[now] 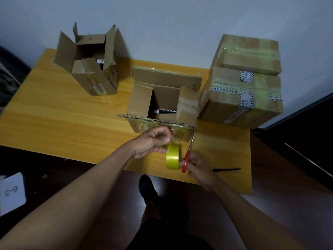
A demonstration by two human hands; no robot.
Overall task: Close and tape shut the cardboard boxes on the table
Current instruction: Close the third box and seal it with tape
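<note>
1. An open cardboard box (90, 69) stands at the table's (54, 109) back-left corner, flaps up, untaped.
2. The left hand (153, 141) pinches pulled tape taut; the yellow tape roll (172, 156) hangs below.
3. The right hand (198, 170) grips red scissors (187, 159), likely to cut.
4. The middle box (162, 101) holds a marker (164, 111); two taped boxes (243, 83) are stacked at the right.

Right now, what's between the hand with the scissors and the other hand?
In the head view, the yellow tape roll hangs between the left hand and the right hand, which holds the red scissors.
</note>
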